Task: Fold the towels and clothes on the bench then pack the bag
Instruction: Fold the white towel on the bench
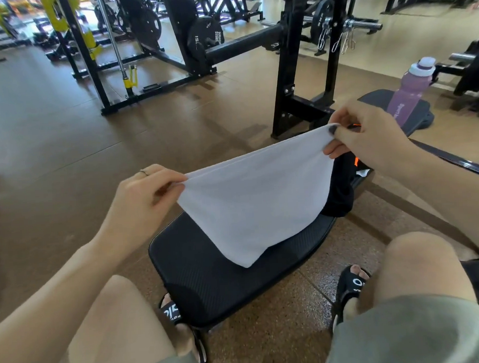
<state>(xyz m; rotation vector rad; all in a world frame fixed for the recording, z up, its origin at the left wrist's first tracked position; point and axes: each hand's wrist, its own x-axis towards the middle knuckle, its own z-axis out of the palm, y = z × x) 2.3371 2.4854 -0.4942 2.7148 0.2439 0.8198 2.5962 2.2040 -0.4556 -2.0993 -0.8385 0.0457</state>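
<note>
Left hand point(145, 197), right hand point(369, 135) grip white towel point(250, 203) corners; towel half-hides black garment point(341, 187).

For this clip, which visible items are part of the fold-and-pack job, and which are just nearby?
Part of the job:
white towel, pinched by left hand and right hand
dark clothing on the bench
bench

Just nearby:
purple water bottle
weight rack
weight plates

One head-worn wide-angle view; looks forward and down, close over the surface point(210, 280); gym floor point(50, 135) stretches beyond.
</note>
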